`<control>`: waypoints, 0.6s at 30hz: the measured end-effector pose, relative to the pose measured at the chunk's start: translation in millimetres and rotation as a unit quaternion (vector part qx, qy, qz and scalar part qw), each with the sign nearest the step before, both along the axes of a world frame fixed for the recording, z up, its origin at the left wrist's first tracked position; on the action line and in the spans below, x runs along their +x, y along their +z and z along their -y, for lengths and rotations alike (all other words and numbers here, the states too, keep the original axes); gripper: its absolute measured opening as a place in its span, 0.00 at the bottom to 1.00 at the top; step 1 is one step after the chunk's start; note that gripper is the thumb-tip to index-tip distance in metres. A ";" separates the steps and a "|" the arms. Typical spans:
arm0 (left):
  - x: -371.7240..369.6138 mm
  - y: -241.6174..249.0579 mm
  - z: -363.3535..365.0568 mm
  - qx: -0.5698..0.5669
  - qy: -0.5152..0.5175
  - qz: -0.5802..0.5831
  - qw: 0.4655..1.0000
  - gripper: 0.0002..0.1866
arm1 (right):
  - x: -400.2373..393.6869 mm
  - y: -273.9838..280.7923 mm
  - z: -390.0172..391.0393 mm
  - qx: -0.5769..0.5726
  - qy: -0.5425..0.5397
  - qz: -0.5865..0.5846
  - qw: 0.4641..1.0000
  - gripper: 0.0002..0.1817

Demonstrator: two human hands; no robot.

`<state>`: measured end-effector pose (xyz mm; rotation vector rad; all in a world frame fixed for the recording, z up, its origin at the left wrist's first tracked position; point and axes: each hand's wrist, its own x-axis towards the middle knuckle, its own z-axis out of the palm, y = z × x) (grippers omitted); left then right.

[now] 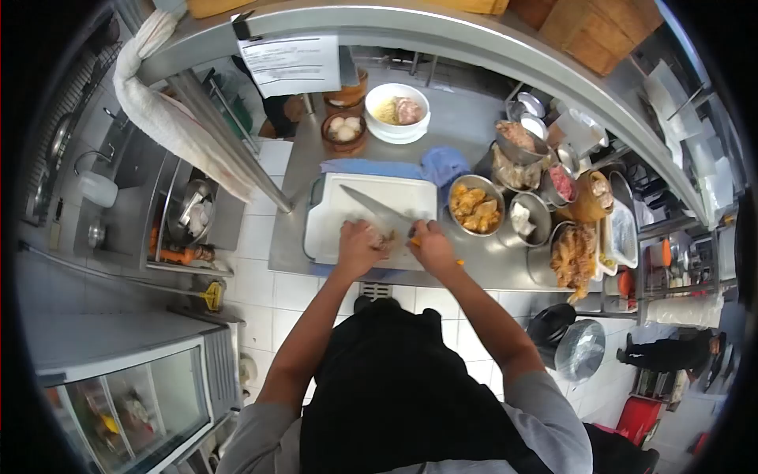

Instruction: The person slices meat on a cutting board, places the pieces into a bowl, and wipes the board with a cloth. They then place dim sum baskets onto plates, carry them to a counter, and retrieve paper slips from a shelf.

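On the white cutting board (328, 225), my left hand (363, 248) has its fingers curled over a small brownish piece of meat (385, 240). My right hand (434, 248) grips a kitchen knife (375, 205) by its orange handle. The blade points away and to the left, lying over the board just beyond the meat. A blue cloth (445, 165) is bunched at the board's far right corner, and a metal bowl of orange-coloured marinated meat (476, 207) stands to the right of the knife.
A white bowl (397, 110) with pale meat stands at the back, beside a brown pot (344, 133) holding white rounds. Several metal containers crowd the right, including one heaped with brown meat (574, 254). Overhead, a steel shelf (466, 25) spans the table. A person (671, 350) stands far right.
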<state>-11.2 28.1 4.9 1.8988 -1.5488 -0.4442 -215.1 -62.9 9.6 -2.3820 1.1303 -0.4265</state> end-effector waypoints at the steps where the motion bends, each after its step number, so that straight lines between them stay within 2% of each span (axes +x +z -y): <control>1: -3.3 7.9 -2.9 -0.007 -0.004 -0.001 1.000 0.30 | -3.5 5.5 3.8 -0.007 -0.004 -0.006 1.000 0.20; 2: -7.8 13.2 -5.1 -0.011 -0.014 -0.001 1.000 0.27 | -2.6 7.4 3.7 -0.026 -0.002 -0.037 0.999 0.20; 3: -13.6 10.9 -4.1 0.004 0.007 -0.177 0.984 0.24 | -2.5 10.6 2.4 -0.043 -0.006 -0.067 0.997 0.20; 4: -16.9 6.6 -4.5 0.025 0.027 -0.346 0.938 0.21 | -5.1 12.8 -1.2 -0.063 -0.024 -0.038 0.997 0.21; 6: -7.8 -35.0 -3.6 0.017 0.010 -0.331 0.944 0.18 | -18.9 18.2 -6.1 -0.093 -0.065 -0.010 0.993 0.22; 7: -22.1 -16.0 2.0 0.018 -0.010 -0.329 0.944 0.18 | -27.7 19.9 -12.5 -0.047 -0.025 0.081 0.995 0.23; 8: -29.6 4.1 1.0 0.031 0.015 -0.416 0.909 0.17 | -37.1 21.3 -18.8 0.000 0.019 0.174 0.985 0.23; 9: -37.5 27.9 2.1 0.047 0.045 -0.496 0.866 0.15 | -47.2 29.4 -24.3 -0.004 0.005 0.179 0.984 0.23; 11: -62.7 47.2 30.4 0.032 0.028 -0.496 0.867 0.12 | -68.0 49.0 -33.8 0.162 -0.049 0.232 0.958 0.23; 12: -73.4 51.2 51.1 0.030 0.020 -0.509 0.860 0.11 | -81.9 45.1 -36.9 0.157 -0.058 0.260 0.951 0.21; 13: -87.3 61.9 72.2 0.030 0.010 -0.522 0.853 0.11 | -97.0 47.4 -39.7 0.147 -0.071 0.269 0.949 0.21; 14: -102.4 73.6 93.9 0.027 -0.019 -0.562 0.826 0.15 | -113.8 50.0 -43.2 0.165 -0.083 0.249 0.951 0.21; 18: -162.4 88.7 196.9 0.039 -0.099 -0.550 0.828 0.17 | -180.4 50.0 -67.1 0.144 -0.148 0.228 0.952 0.18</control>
